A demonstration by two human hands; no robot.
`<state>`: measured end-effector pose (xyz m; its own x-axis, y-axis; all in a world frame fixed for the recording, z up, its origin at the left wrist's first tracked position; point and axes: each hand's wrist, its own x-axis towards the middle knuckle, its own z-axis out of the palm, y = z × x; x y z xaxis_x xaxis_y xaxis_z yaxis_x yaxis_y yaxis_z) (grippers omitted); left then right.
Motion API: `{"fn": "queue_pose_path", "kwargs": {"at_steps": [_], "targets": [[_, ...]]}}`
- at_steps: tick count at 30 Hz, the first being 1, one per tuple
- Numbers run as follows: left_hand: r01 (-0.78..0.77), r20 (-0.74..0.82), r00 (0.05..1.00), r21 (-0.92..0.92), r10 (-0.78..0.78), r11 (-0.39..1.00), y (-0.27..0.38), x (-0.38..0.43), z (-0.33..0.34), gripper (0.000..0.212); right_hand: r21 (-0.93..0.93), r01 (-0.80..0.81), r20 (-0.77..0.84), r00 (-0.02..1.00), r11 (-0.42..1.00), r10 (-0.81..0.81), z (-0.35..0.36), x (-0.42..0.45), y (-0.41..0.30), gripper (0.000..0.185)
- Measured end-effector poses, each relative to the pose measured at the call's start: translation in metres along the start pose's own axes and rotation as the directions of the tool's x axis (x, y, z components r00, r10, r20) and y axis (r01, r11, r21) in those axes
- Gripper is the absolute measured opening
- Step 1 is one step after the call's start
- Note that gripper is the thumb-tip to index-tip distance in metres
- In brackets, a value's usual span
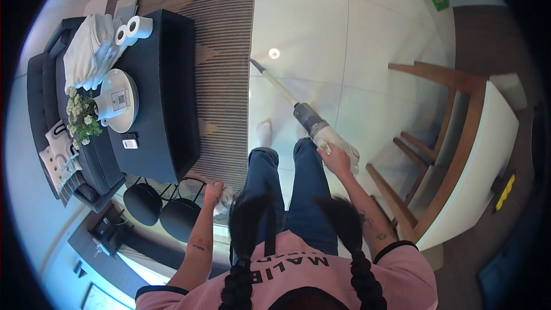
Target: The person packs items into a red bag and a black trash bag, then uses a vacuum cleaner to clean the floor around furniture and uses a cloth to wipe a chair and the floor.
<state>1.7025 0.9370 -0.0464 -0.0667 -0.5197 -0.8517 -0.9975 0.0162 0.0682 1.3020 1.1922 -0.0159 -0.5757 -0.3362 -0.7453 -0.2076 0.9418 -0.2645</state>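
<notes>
My right hand (336, 160) grips the handle of a white and dark grey handheld vacuum cleaner (312, 121). Its long crevice nozzle (275, 82) points forward and left, with the dark tip at the border between the striped rug (224, 90) and the pale tiled floor (301, 30). Whether the tip touches the floor cannot be told. Out to my left, my left hand (214, 190) is closed around a bunched whitish cloth or plastic (224, 200), partly hidden by the hand.
A black coffee table (142, 150) at left carries toilet rolls (140, 27), folded white towels (88, 56), a round tray (129, 116) and flowers (82, 116). Black stools (142, 204) stand behind it, near a dark sofa (43, 77). Wooden chairs (452, 125) and a white-topped table (482, 155) flank my right.
</notes>
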Motion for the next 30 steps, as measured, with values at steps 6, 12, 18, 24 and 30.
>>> {"fn": "queue_pose_path", "kwargs": {"at_steps": [6, 12, 18, 24, 30], "targets": [[0.062, -0.071, 0.994, -0.221, -0.08, 0.973, 0.02, -0.046, 0.046, 0.039, 0.147, 0.028, -0.096, 0.995, 0.989, -0.014, -0.034, 0.062, 0.002, 0.054], [0.164, -0.023, 0.985, -0.122, -0.168, 0.979, 0.055, -0.078, 0.072, 0.035, 0.095, 0.145, -0.311, 0.944, 0.985, -0.108, -0.114, 0.242, -0.044, 0.055], [0.318, -0.025, 0.936, -0.36, -0.35, 0.877, 0.041, -0.09, 0.087, 0.036, 0.052, 0.155, -0.024, 0.988, 0.987, -0.154, -0.172, 0.344, -0.131, 0.052], [0.311, -0.072, 0.933, -0.33, -0.352, 0.891, 0.059, -0.105, 0.084, 0.04, -0.06, 0.261, 0.064, 0.964, 0.963, -0.258, -0.155, 0.293, -0.096, 0.05], [0.223, -0.084, 0.962, -0.307, -0.26, 0.925, 0.051, -0.084, 0.088, 0.04, -0.09, 0.193, 0.268, 0.95, 0.977, -0.163, -0.113, 0.156, -0.029, 0.05]]}}
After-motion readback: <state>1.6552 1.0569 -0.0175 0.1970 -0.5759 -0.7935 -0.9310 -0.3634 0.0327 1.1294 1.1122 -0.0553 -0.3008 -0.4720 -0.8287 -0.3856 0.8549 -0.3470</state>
